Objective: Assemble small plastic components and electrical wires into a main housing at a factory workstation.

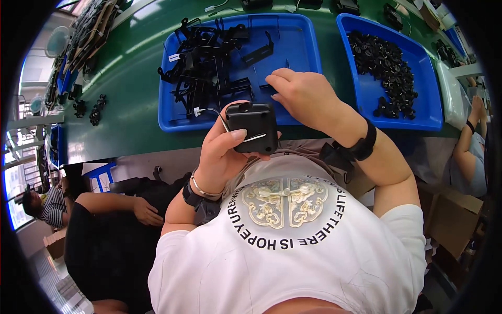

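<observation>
My left hand grips a square black plastic device with rounded corners, its thumb resting across the front. A white cable runs from the device, and its small white connector hangs out to the left. My right hand is over the right part of a blue tray, fingers curled. Its index finger and thumb close around a thin black bracket lying low in that tray; the palm hides part of it. Many tangled black brackets fill the tray's left side.
On the right, a second blue tray holds many small black parts. Loose black parts lie on the green table at left. A person in black sits close on my left, a hand resting low. Cardboard boxes stand at lower right.
</observation>
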### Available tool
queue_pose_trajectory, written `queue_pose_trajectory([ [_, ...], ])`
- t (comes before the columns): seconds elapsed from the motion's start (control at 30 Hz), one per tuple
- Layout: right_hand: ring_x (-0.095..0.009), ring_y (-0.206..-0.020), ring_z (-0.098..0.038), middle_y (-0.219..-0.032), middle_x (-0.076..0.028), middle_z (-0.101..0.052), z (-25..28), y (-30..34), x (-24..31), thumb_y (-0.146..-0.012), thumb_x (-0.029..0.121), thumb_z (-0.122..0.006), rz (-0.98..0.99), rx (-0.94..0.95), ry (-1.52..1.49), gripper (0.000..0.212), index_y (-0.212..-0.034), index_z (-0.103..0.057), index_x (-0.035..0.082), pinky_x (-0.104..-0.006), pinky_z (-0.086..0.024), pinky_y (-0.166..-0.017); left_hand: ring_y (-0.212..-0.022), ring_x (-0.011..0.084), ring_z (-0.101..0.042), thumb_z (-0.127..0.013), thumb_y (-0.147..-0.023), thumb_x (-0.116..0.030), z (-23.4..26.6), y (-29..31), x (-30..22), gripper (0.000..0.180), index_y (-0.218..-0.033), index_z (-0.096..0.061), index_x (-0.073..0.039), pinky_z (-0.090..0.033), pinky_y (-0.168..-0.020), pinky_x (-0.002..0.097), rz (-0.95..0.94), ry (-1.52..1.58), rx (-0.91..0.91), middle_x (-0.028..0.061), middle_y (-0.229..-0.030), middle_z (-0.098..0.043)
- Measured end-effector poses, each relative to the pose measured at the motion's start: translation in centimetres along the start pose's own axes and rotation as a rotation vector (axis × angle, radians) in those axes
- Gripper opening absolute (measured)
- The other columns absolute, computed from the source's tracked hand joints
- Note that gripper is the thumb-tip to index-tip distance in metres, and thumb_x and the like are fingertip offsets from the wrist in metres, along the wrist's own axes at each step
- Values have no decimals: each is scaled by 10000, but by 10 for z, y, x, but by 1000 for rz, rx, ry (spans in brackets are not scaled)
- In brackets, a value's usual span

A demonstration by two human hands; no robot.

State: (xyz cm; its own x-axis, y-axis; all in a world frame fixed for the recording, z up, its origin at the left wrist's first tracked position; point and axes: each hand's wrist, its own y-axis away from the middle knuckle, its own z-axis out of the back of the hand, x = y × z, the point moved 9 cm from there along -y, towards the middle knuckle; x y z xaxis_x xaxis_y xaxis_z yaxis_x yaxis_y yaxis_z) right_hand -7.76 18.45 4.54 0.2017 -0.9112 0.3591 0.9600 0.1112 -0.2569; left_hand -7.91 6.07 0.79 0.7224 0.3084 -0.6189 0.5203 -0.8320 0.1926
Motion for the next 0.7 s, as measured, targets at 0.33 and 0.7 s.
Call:
queue_pose_trajectory([
  [0.33,-197,-590,-526,-817,-79,-564,79,39,23,-741,211,-696,120,-335,-179,204,-850,-615,58,-305,-417,-519,-814,242,-651,-505,-887,-180,15,-10,-30,403,-1234,-365,-31,-531,-472,262,-99,-215,-135,143,-1002,-590],
  [0.7,-169,-602,-476,-822,-29,-528,63,65,62,-670,352,-721,413,-323,-79,301,-791,-600,104,-302,-385,-579,-745,121,-640,-569,-893,-228,5,-19,-6,424,-1212,-396,-8,-507,-477,209,-80,-416,-117,78,-945,-609],
])
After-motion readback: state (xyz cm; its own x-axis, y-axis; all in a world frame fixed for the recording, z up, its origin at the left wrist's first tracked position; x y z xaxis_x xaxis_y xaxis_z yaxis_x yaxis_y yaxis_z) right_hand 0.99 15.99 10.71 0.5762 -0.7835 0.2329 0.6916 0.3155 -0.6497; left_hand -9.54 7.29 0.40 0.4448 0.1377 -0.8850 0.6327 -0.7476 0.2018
